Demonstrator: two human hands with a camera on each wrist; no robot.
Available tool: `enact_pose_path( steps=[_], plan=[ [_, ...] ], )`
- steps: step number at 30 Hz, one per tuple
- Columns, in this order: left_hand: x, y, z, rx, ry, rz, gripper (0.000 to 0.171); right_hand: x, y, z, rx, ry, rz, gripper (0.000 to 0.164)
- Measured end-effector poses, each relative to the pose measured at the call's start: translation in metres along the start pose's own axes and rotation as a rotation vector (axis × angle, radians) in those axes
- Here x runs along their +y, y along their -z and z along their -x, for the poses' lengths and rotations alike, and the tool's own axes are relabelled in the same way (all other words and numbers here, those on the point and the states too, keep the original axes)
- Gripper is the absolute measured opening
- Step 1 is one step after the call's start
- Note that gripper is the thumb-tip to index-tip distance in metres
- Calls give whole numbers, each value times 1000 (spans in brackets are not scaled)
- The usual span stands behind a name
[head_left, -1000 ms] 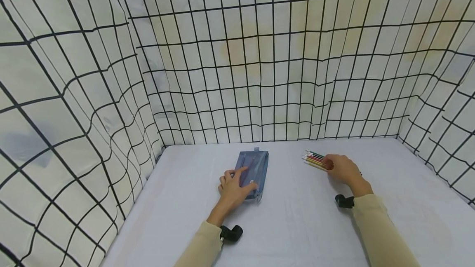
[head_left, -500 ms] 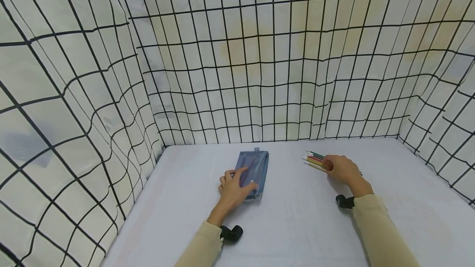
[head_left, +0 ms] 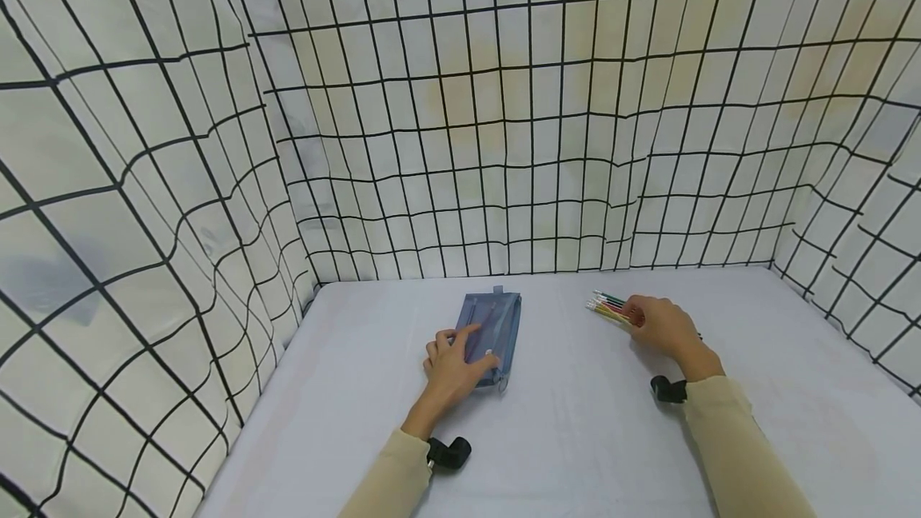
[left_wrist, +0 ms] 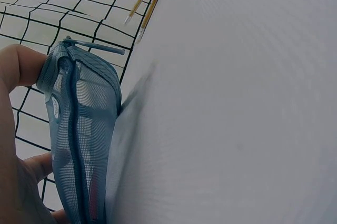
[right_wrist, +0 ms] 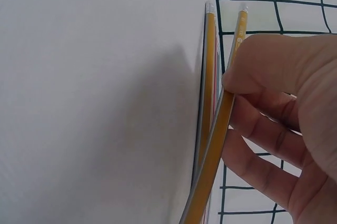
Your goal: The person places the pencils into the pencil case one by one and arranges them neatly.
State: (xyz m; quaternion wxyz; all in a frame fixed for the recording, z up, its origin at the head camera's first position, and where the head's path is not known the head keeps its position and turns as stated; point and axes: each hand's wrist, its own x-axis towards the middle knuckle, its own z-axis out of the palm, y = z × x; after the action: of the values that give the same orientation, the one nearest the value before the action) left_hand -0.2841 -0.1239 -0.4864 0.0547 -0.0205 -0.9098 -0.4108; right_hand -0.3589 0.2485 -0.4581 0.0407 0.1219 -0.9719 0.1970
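Blue pouch (left_wrist: 87,140), yellow pencil (right_wrist: 215,142), black grid netting (head_left: 531,116)

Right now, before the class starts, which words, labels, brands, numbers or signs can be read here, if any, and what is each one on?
None can be read.
Yellow pencil pinched by the right hand: small pale print, too small and blurred to read.
Blue mesh pouch touched by the left hand: pale oval mark, too blurred to read.
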Motion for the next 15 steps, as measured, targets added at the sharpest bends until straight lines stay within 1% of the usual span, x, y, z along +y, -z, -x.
enact_pose_path(
  steps=[4,9,15],
  plan=[
    [-1,0,0,-1,-6,4,74,-1,1,-1,16,1,-11,27],
    [-2,0,0,1,-22,0,76,-3,2,0,27,-22,-33,31],
    [-2,0,0,-1,-24,2,76,-6,5,-1,45,-30,-65,34]
  ],
)
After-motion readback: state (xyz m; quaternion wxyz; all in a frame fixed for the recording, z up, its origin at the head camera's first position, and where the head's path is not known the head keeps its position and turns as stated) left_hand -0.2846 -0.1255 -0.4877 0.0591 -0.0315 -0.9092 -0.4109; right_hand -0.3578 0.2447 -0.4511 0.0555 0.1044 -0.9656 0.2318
